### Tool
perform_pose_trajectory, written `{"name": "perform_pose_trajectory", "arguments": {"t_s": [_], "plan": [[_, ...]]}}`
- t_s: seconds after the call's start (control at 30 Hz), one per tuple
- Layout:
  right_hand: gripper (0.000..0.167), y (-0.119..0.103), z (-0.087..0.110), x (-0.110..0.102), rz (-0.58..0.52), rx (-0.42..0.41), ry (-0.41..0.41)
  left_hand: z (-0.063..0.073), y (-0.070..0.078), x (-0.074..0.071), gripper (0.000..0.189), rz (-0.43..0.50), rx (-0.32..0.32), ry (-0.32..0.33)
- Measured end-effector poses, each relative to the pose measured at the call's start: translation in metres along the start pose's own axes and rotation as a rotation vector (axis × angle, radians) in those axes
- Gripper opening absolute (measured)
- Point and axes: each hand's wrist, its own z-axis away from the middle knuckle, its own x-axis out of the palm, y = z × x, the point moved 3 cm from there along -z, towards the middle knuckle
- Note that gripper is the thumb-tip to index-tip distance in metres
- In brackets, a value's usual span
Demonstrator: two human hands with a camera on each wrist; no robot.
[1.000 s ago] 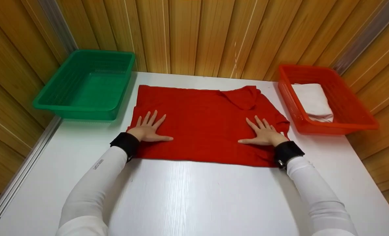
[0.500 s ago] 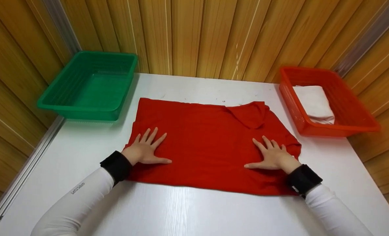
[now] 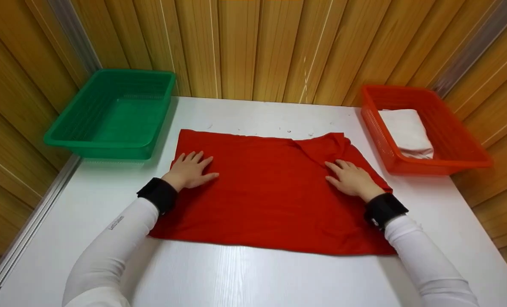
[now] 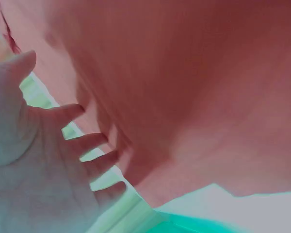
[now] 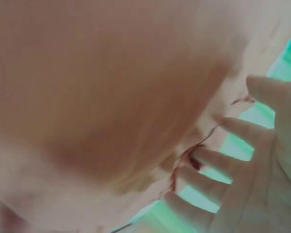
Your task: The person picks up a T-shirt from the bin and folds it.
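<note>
In the head view, a red shirt (image 3: 262, 200) lies spread on the white tabletop (image 3: 236, 281), its collar (image 3: 319, 147) at its far right part. The left hand (image 3: 188, 172) is over the shirt's left part, the right hand (image 3: 351, 178) over its right part, just beside the collar. A green basket (image 3: 102, 144) stands beyond the shirt to its left; an orange-red basket (image 3: 445, 163), holding a folded white cloth (image 3: 407, 132), stands beyond it to its right.

The left wrist view shows the left palm raised off the shirt, fingers (image 4: 91, 141) spread and loosely extended, gripping nothing.

In the right wrist view, the right fingers (image 5: 242, 130) are extended and slightly bent, gripping nothing. Whether any fingertips touch the shirt, I cannot tell.
</note>
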Motion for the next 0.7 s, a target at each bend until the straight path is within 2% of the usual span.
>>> {"name": "perform_pose_trajectory", "arguments": {"t_s": [0.2, 0.3, 0.37, 0.43, 0.57, 0.7], "plan": [[0.052, 0.018, -0.031, -0.008, 0.111, -0.042, 0.189, -0.037, -0.016, -0.013, 0.063, -0.059, -0.063, 0.042], [0.051, 0.024, -0.044, -0.01, 0.172, -0.063, 0.275, -0.049, -0.022, -0.02, 0.06, -0.086, -0.097, 0.066], [0.051, 0.027, -0.05, -0.011, 0.198, -0.078, 0.3, -0.054, -0.024, -0.023, 0.059, -0.094, -0.113, 0.075], [0.052, 0.028, -0.056, -0.011, 0.206, -0.098, 0.301, -0.059, -0.026, -0.026, 0.06, -0.094, -0.127, 0.073], [0.056, 0.03, -0.065, -0.01, 0.171, -0.121, 0.252, -0.069, -0.032, -0.026, 0.062, -0.071, -0.143, 0.071], [0.064, 0.034, -0.069, -0.009, 0.064, -0.076, 0.131, -0.083, -0.039, -0.02, 0.062, -0.062, -0.131, 0.094]]}}
